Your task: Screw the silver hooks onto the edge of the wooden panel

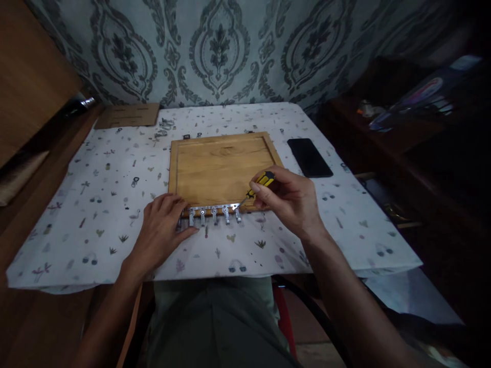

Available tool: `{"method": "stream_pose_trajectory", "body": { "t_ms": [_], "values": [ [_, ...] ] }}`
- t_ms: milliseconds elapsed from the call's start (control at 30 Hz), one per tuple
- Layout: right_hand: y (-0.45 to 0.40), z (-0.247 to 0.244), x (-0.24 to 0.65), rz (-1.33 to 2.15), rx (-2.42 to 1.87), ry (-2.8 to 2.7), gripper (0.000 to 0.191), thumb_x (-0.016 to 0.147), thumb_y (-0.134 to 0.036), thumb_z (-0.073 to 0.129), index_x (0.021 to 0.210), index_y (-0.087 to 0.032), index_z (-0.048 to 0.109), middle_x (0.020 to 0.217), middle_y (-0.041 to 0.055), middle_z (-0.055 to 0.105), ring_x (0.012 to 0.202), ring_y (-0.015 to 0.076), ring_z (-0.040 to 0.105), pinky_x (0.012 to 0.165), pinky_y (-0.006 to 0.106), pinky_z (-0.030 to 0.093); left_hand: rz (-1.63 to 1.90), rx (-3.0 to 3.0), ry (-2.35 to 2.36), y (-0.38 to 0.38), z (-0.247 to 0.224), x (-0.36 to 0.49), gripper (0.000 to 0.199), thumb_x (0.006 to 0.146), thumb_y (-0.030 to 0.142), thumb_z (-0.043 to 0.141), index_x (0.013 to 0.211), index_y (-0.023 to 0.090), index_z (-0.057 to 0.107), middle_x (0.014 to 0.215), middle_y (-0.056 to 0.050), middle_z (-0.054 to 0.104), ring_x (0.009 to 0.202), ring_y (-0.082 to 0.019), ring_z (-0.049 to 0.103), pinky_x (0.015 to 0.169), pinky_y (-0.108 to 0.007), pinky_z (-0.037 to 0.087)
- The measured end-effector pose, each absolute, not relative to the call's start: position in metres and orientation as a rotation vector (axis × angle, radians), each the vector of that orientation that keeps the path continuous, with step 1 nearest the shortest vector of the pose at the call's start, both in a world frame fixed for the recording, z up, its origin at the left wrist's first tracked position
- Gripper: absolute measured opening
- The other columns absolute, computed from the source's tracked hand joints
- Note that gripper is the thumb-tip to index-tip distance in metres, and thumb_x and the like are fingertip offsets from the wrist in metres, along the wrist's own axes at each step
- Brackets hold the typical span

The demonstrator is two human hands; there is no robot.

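A wooden board with a raised rim [222,168] lies flat on the patterned tablecloth. Along its near edge runs a metal rail with several hooks [215,214]. My right hand [289,199] is closed around the yellow and black handle of a small screwdriver [264,179], whose tip points down at the right end of the rail. At the board's near left corner rests my left hand [163,222], its fingers over the edge and its thumb stretched out beside the leftmost hooks. Whether it grips the rail or the board is hard to tell.
A black phone [310,157] lies right of the board. Behind it at the left are a flat piece of cardboard [128,115] and small metal parts [165,125]. A clear bottle [422,94] stands out at the far right, beyond the table [95,204].
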State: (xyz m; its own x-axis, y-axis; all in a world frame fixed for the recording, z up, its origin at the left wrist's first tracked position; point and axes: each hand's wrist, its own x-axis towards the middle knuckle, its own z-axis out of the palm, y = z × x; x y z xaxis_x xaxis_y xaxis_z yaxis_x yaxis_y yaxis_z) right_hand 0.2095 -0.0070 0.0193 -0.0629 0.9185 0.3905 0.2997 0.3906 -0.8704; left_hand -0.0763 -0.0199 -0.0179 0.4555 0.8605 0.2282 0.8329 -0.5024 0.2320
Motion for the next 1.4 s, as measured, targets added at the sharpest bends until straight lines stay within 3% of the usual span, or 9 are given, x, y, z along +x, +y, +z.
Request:
{"method": "stream_pose_trajectory", "body": {
  "t_ms": [367,667,933,1400],
  "values": [
    [-0.008,0.02,0.21,0.731,-1.116,-1.604,0.025,0.091,-0.042,0.071,0.08,-0.021,0.063,0.068,-0.0028,0.058,0.055,0.0099,0.058,0.047,0.023,0.046,0.514,2.645,1.507,-0.019,-0.018,-0.075,0.05,0.093,0.057,0.062,0.125,0.019,0.058,0.127,-0.013,0.061,0.126,-0.036,0.049,0.1,-0.056,0.044],
    [-0.007,0.02,0.21,0.751,-1.108,-1.591,0.024,0.091,-0.041,0.072,0.081,-0.021,0.064,0.069,-0.003,0.058,0.056,0.0096,0.06,0.047,0.023,0.046,0.537,2.693,1.441,-0.02,-0.013,-0.068,0.06,0.095,0.066,0.05,0.13,0.017,0.055,0.13,-0.015,0.059,0.127,-0.037,0.048,0.101,-0.056,0.044],
    [-0.007,0.019,0.21,0.758,-1.114,-1.576,0.024,0.09,-0.042,0.072,0.081,-0.021,0.064,0.069,-0.0032,0.058,0.055,0.0097,0.058,0.048,0.023,0.047,0.548,2.7,1.389,-0.018,-0.012,-0.061,0.053,0.095,0.059,0.055,0.126,0.015,0.058,0.127,-0.016,0.059,0.128,-0.038,0.047,0.103,-0.058,0.043],
    [-0.005,0.02,0.21,0.674,-1.151,-1.622,0.029,0.091,-0.046,0.07,0.078,-0.021,0.062,0.067,-0.0025,0.055,0.058,0.0103,0.053,0.05,0.024,0.042,0.753,2.653,1.513,-0.032,0.0,-0.073,0.053,0.099,0.064,0.043,0.126,0.022,0.059,0.128,-0.013,0.061,0.126,-0.034,0.052,0.103,-0.056,0.047]
  ]
}}
